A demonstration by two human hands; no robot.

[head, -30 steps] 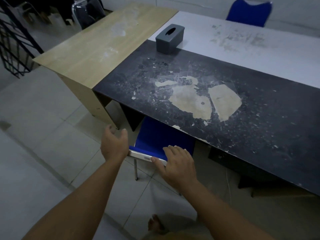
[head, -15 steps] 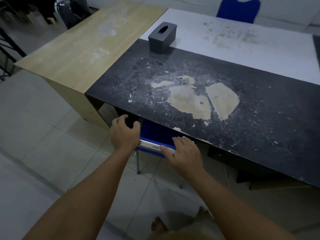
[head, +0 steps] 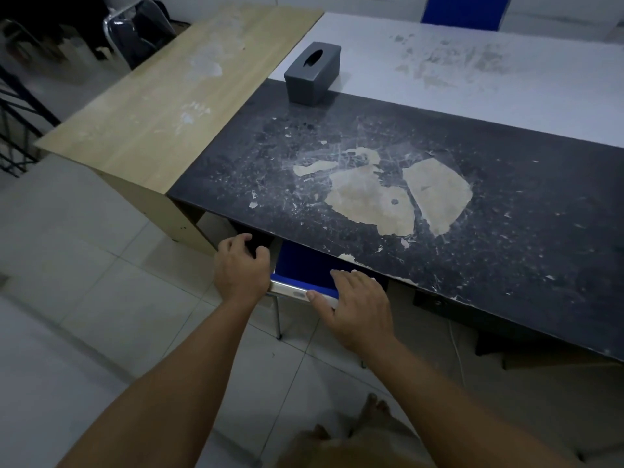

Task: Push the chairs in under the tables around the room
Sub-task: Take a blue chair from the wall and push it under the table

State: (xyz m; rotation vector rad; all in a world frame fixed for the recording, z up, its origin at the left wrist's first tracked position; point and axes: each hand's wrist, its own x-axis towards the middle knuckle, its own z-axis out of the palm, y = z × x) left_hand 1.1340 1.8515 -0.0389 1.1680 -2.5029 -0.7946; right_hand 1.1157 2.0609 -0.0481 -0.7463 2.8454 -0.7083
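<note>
The blue chair (head: 305, 271), at lower centre of the frame, sits mostly under the dark bench (head: 506, 251), only its back edge and a metal leg showing; the left hand (head: 240, 268) curls its fingers over the chair's left corner and the right hand (head: 358, 307) lies with fingers straight on the top rail. This chair looks nearly done, while another blue chair (head: 464, 10) at the top edge and a black chair (head: 135, 32) at upper left may need checking. The dark bench top is scratched and peeling, a grey tissue box (head: 312, 74) stands on it, a wood-grain bench (head: 162, 109) and a white bench (head: 489, 72) adjoin it, and the floor (head: 84, 282) is pale tile.
</note>
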